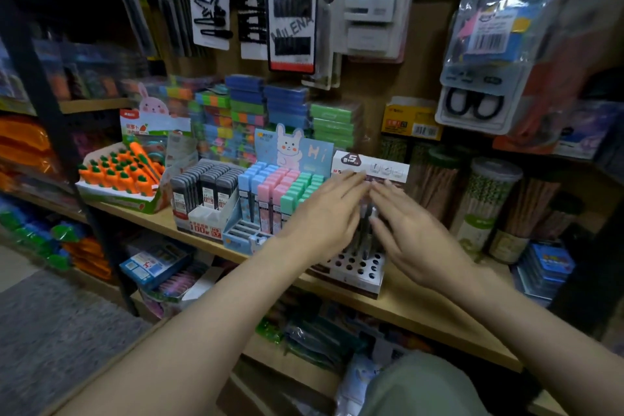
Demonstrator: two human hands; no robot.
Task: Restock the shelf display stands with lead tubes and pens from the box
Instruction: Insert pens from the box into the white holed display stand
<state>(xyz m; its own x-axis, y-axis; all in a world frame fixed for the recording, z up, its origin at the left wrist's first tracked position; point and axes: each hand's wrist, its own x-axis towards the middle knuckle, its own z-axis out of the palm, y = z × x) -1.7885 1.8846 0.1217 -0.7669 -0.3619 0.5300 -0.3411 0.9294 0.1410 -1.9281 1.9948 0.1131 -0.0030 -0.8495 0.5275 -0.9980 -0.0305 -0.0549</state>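
A white pen display stand with rows of round holes sits on the wooden shelf. Several dark pens stand in its back rows. My left hand and my right hand reach over the stand with straight fingers, flanking the pens and touching them from either side. Left of it stands a blue bunny display stand with blue, pink and green lead tubes. Further left is a stand of black lead tubes. No box is in view.
An orange carrot-item display sits at the shelf's left end. Clear tubs of pencils stand right of the pen stand. Stacked coloured erasers fill the back. Hanging hair clip cards and scissors packs dangle above.
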